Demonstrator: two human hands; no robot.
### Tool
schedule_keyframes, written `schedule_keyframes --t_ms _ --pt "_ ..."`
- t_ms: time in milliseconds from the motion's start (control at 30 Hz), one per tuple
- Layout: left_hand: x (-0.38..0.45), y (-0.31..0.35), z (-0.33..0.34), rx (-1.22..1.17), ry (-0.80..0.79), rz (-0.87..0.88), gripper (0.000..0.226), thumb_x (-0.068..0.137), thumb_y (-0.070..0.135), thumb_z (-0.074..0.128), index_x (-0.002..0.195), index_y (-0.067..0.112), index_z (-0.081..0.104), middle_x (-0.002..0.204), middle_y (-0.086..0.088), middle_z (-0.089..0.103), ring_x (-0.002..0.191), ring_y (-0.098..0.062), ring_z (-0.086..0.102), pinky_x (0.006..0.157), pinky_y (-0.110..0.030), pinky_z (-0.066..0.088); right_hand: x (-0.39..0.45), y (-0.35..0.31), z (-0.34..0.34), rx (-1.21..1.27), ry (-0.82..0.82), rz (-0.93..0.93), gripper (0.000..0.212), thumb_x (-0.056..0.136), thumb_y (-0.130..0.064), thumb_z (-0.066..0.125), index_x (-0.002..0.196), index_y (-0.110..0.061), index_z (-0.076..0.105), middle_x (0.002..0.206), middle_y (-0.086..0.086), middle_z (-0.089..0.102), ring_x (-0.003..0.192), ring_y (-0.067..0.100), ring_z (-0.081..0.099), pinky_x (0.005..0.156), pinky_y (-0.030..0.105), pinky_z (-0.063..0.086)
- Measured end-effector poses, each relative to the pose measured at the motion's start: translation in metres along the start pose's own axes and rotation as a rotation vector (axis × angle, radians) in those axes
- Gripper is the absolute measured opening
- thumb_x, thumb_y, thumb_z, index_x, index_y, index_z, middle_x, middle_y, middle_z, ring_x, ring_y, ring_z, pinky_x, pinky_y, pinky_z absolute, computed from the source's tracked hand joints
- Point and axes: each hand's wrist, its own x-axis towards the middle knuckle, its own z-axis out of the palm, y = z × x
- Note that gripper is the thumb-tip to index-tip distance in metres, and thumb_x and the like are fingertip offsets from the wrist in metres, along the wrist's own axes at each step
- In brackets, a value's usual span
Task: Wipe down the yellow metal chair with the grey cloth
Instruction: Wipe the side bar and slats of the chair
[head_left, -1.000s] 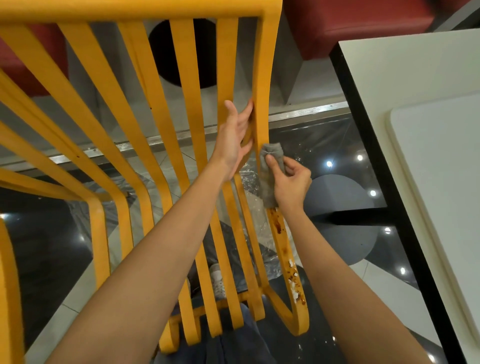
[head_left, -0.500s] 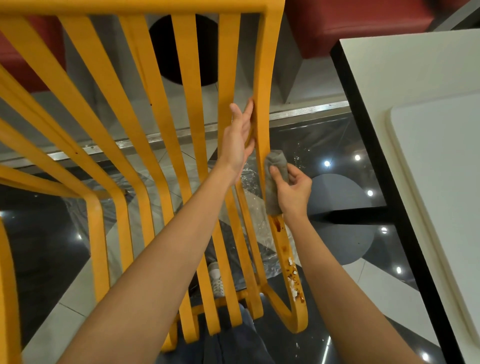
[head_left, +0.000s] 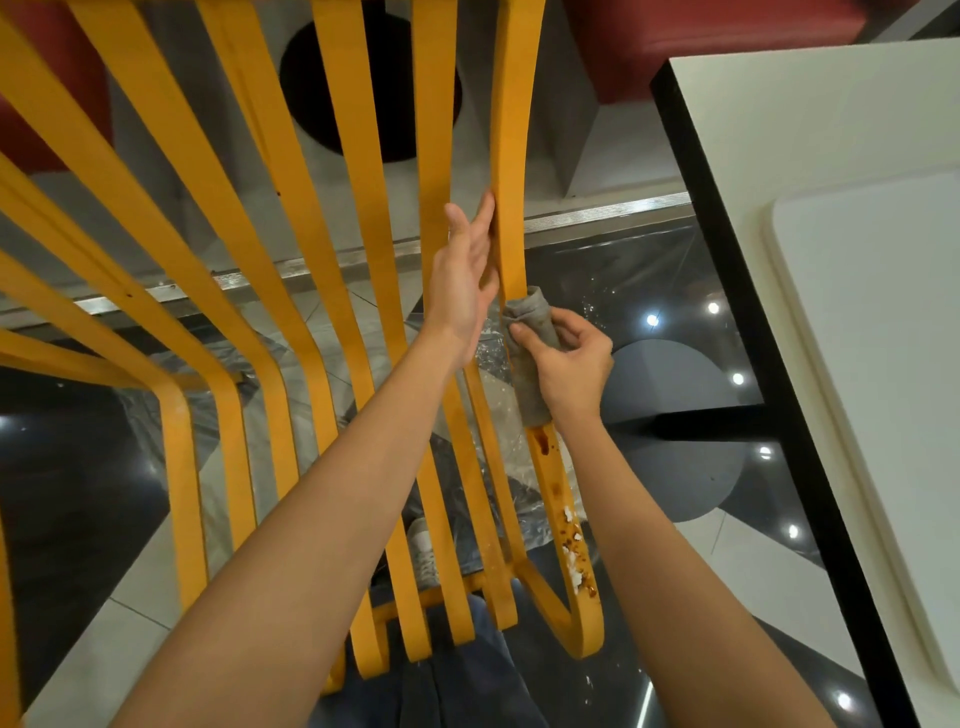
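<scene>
The yellow metal chair fills the view, its curved slats fanning out from the near edge. My right hand grips the grey cloth, which is wrapped around the rightmost slat at mid height. My left hand rests against the inner edge of that same slat just above the cloth, fingers extended. Below the cloth the slat carries brown sauce stains and white crumbs.
A white table with a black edge stands close on the right, its grey round base on the glossy dark floor. Red seats sit beyond the chair. Crumpled clear plastic lies under the slats.
My right hand and the cloth have slid slightly down the rightmost slat. My left hand stays pressed to the slat just above.
</scene>
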Motion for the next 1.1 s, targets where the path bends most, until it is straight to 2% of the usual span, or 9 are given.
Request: schedule_keyframes --t_ms 200,367,533,700,800,867,933,1000,1100 --pt "0.0 0.003 -0.003 0.004 -0.007 -0.009 0.062 0.105 0.05 0.008 0.151 0.019 0.034 0.156 -0.001 0.036 0.147 -0.015 0.028 0.118 -0.043 0.022 0.002 -0.001 -0.002 0.076 -0.033 0.035 0.017 0.09 -0.018 0.073 0.106 -0.013 0.073 0.094 0.001 0.077 0.089 0.015 0.074 0.084 0.042 0.061" --pt "-0.002 0.002 0.0 0.004 0.014 -0.004 0.061 0.105 0.049 0.009 0.151 0.018 0.034 0.156 -0.001 0.037 0.147 -0.016 0.028 0.119 -0.045 0.022 0.002 -0.001 -0.004 -0.053 -0.065 -0.01 0.029 0.082 -0.019 0.081 0.11 -0.015 0.072 0.1 -0.003 0.076 0.094 0.01 0.072 0.087 0.038 0.06" --pt "-0.001 0.004 -0.003 0.008 0.001 -0.018 0.063 0.104 0.051 0.009 0.151 0.018 0.035 0.156 -0.001 0.037 0.147 -0.015 0.027 0.119 -0.048 0.02 0.011 -0.004 -0.003 0.048 -0.056 0.071 0.005 0.091 -0.023 0.072 0.096 -0.024 0.072 0.091 -0.002 0.076 0.09 0.015 0.073 0.085 0.048 0.06" --pt "-0.002 0.003 0.002 0.003 0.029 -0.01 0.063 0.104 0.051 0.008 0.151 0.018 0.035 0.157 -0.001 0.036 0.147 -0.016 0.026 0.119 -0.047 0.019 -0.009 0.004 0.001 -0.194 -0.03 -0.027 0.051 0.073 -0.044 0.083 0.117 -0.023 0.069 0.109 -0.007 0.074 0.101 0.007 0.069 0.088 0.036 0.059" --pt "-0.003 0.003 0.003 -0.018 0.035 0.0 0.063 0.104 0.051 0.008 0.151 0.017 0.035 0.156 -0.001 0.036 0.147 -0.015 0.027 0.12 -0.045 0.019 0.0 -0.003 0.0 -0.14 -0.028 -0.011 0.038 0.071 -0.056 0.076 0.098 -0.029 0.073 0.094 -0.007 0.077 0.092 0.011 0.072 0.082 0.046 0.06" --pt "-0.003 0.003 0.003 -0.036 0.031 0.001 0.064 0.104 0.051 0.008 0.15 0.017 0.036 0.156 -0.001 0.037 0.147 -0.015 0.028 0.121 -0.046 0.019 0.006 -0.007 -0.002 -0.093 -0.051 -0.002 0.018 0.079 -0.048 0.075 0.086 -0.032 0.073 0.084 -0.006 0.077 0.085 0.013 0.073 0.08 0.05 0.06" --pt "-0.005 0.004 0.002 -0.058 0.035 -0.002 0.066 0.104 0.052 0.007 0.15 0.016 0.037 0.156 -0.002 0.037 0.147 -0.016 0.027 0.122 -0.047 0.019 0.008 -0.007 -0.008 -0.03 -0.075 0.031 0.003 0.088 -0.031 0.073 0.086 -0.032 0.071 0.085 -0.005 0.076 0.086 0.014 0.073 0.085 0.049 0.06" --pt "-0.012 0.0 0.001 -0.116 0.038 -0.013 0.069 0.103 0.054 0.004 0.15 0.015 0.036 0.157 -0.002 0.036 0.147 -0.017 0.027 0.122 -0.044 0.018 0.007 -0.002 -0.018 0.125 -0.098 0.155 0.006 0.093 -0.02 0.069 0.095 -0.024 0.072 0.092 -0.001 0.077 0.093 0.016 0.073 0.092 0.046 0.058" --pt "-0.03 -0.017 -0.005 -0.191 0.032 -0.04 0.073 0.101 0.056 0.001 0.15 0.014 0.035 0.158 -0.001 0.032 0.148 -0.016 0.025 0.121 -0.039 0.017 -0.003 0.007 -0.042 0.374 -0.114 0.32 0.014 0.095 -0.02 0.066 0.105 -0.015 0.073 0.102 0.005 0.076 0.103 0.023 0.071 0.097 0.048 0.055"
